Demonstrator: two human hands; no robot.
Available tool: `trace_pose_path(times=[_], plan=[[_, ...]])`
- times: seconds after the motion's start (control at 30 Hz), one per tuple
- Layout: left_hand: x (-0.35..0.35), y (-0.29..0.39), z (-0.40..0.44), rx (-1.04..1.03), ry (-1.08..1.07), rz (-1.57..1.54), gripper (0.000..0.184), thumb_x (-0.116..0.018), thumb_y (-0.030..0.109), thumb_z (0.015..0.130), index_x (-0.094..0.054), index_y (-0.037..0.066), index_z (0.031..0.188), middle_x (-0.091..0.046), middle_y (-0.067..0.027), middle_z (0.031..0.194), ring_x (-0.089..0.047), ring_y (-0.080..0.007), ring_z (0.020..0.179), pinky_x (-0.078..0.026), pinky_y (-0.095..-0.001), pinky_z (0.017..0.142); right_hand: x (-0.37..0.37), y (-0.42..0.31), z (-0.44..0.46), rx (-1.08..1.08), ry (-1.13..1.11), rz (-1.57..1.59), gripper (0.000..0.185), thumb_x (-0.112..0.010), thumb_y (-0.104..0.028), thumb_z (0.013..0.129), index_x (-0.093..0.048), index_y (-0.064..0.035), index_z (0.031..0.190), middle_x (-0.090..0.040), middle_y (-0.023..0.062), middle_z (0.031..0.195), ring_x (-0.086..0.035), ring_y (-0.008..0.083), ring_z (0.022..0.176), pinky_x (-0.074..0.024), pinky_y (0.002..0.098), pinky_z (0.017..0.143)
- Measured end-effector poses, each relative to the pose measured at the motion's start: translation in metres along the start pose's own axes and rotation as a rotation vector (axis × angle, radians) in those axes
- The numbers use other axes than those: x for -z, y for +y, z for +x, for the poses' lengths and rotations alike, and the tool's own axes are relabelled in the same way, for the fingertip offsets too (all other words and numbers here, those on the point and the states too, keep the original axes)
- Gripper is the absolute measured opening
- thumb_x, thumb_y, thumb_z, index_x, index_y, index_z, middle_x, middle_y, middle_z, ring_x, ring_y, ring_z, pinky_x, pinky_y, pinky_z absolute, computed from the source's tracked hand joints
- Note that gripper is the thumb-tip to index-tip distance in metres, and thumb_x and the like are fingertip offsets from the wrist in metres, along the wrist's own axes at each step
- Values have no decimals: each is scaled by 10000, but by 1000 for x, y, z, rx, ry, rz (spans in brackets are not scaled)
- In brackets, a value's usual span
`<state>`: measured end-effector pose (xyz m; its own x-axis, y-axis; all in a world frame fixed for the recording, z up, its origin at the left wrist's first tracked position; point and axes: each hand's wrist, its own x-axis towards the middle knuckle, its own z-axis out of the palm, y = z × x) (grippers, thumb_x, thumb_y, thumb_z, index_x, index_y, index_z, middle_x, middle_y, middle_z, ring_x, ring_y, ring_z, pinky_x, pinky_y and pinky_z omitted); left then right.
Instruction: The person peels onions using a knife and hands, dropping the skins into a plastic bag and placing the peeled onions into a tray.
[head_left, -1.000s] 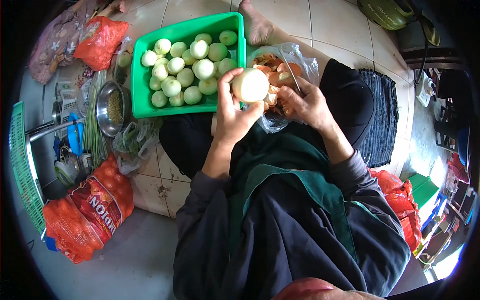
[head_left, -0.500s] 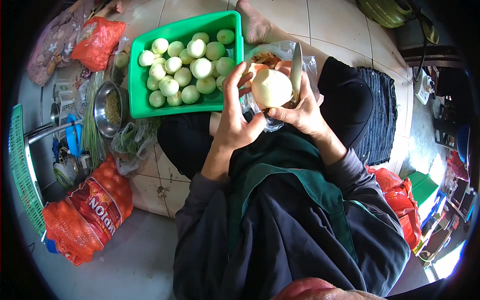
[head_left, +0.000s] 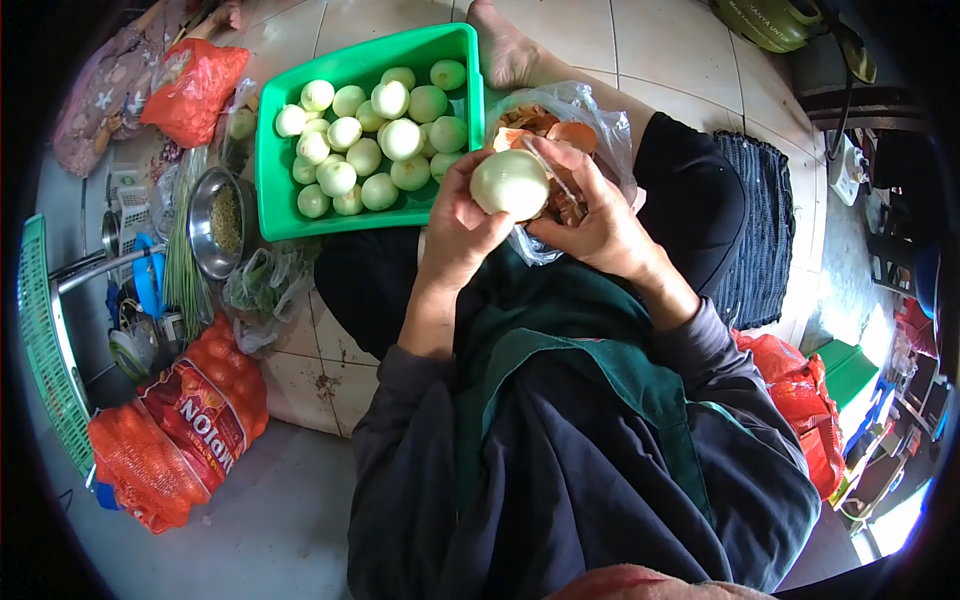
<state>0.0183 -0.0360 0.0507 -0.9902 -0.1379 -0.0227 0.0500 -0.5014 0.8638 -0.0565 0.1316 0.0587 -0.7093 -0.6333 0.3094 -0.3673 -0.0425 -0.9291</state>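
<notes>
A pale peeled onion [head_left: 509,185] is in my left hand [head_left: 458,215], whose fingers and thumb wrap its left side. Close on the right, my right hand [head_left: 598,215] grips a knife [head_left: 553,164], its blade turned nearly edge-on against the onion's upper right. The knife's handle is mostly hidden by the fingers. Beneath both hands lies a clear plastic bag [head_left: 612,125] holding brown onion skins [head_left: 573,136]. Beside my left hand stands a green plastic tub [head_left: 268,180] with many peeled onions [head_left: 363,155] in it.
At left are a red mesh sack of onions [head_left: 180,430], a steel bowl [head_left: 212,240] and long green stalks [head_left: 183,240]. An orange-red bag [head_left: 196,92] lies at the upper left. A dark woven mat [head_left: 755,230] and red bags [head_left: 800,410] are on the right.
The left hand has closed around the onion, which has shifted left. The knife has swung from pointing upward to lying against the onion.
</notes>
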Motion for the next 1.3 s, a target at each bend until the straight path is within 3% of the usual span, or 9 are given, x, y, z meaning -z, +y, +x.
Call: trace_pose_path(times=[0.07, 0.1, 0.2, 0.43, 0.47, 0.63, 0.93, 1.03, 1.3], plan=[[8, -2, 0, -34, 8, -54, 679, -723, 179, 777, -351, 22, 1322, -509, -114, 1222, -536, -214, 1114, -485, -348, 916, 13, -22, 7, -28, 3, -81, 611, -716, -9, 765, -439, -49, 1308, -532, 131, 1246, -564, 238, 1087, -479, 308, 876], [12, -1, -1, -5, -2, -134, 657, -697, 196, 797, -348, 26, 1327, -507, -119, 1230, -541, -223, 1111, -499, -350, 890, 20, -30, 6, -332, -52, -74, 445, -651, -11, 816, -513, -42, 1238, -585, 100, 1142, -584, 166, 964, -480, 267, 820], [19, 2, -1, 36, -27, -305, 545, -544, 288, 890, -361, 39, 1339, -520, -140, 1245, -573, -268, 1076, -550, -363, 776, 25, -9, 0, -441, 80, 13, 378, -615, -79, 862, -543, -60, 1233, -599, 9, 876, -548, 77, 801, -472, 241, 753], [48, -7, 0, 223, 235, -544, 519, -466, 417, 917, -464, 25, 1257, -601, -123, 1136, -624, -257, 984, -549, -350, 726, 32, -10, -7, -482, 103, -16, 350, -621, -131, 871, -570, -102, 1216, -600, 16, 870, -566, 63, 716, -500, 228, 677], [54, -10, 0, 245, 257, -599, 568, -481, 451, 899, -445, 23, 1271, -574, -184, 1174, -636, -272, 937, -543, -372, 740, 32, -11, -7, -515, 96, -28, 337, -615, -135, 876, -575, -101, 1209, -602, 11, 839, -568, 56, 683, -500, 222, 658], [60, -9, 1, 310, 217, -771, 575, -481, 500, 878, -489, 35, 1217, -604, -175, 1098, -630, -252, 868, -531, -359, 691, 29, -9, -7, -542, 49, -105, 297, -573, -169, 905, -589, -98, 1193, -597, -11, 674, -552, 23, 531, -476, 185, 559], [64, -9, 1, 348, 65, -1003, 585, -482, 509, 860, -495, 44, 1214, -581, -196, 1097, -601, -269, 857, -511, -373, 689, 27, -2, -9, -500, 17, -219, 315, -575, -181, 886, -586, -83, 1186, -587, 30, 625, -574, 72, 564, -471, 241, 590], [61, -7, 1, 354, 17, -1019, 578, -478, 504, 862, -495, 49, 1219, -574, -200, 1096, -588, -272, 864, -505, -371, 687, 27, -12, -4, -587, -62, -263, 347, -580, -204, 892, -572, -58, 1207, -623, 91, 766, -613, 154, 680, -485, 286, 672], [54, -7, 1, 377, -69, -1010, 555, -483, 465, 861, -491, 77, 1258, -530, -218, 1203, -540, -247, 886, -476, -350, 709, 17, -13, 0, -260, -183, -177, 444, -443, -242, 961, -443, 17, 1322, -572, 242, 1129, -547, 368, 1094, -408, 396, 964]])
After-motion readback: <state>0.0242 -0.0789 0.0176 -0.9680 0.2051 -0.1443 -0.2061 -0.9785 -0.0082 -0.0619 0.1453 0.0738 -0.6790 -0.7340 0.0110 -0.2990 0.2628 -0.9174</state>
